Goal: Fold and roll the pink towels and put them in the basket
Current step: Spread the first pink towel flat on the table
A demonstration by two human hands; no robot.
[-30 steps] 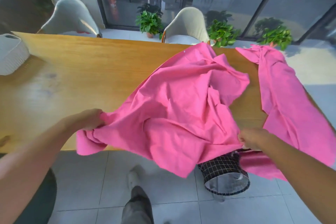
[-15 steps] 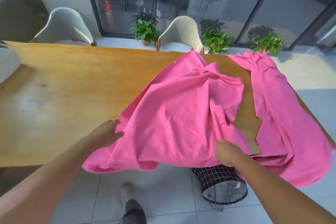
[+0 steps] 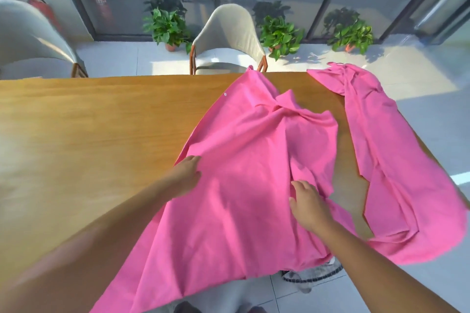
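A large pink towel (image 3: 244, 160) lies spread over the wooden table (image 3: 89, 134), its near edge hanging over the table's front. My left hand (image 3: 187, 173) rests flat on the towel's left edge with straight fingers. My right hand (image 3: 307, 202) lies flat on the towel's right part, fingers spread. A second pink towel (image 3: 396, 160) lies crumpled along the table's right end and droops over its edge. No white basket shows in this view.
A dark checked bin (image 3: 312, 276) on the floor peeks out below the towel's near edge. A beige chair (image 3: 229, 40) stands behind the table, another (image 3: 33, 43) at the far left. Potted plants (image 3: 279, 35) line the glass wall.
Both hands let go of the towel's near corners and moved forward onto it, flat. The towel settled flatter on the table. The view tipped down and the white basket left the frame.
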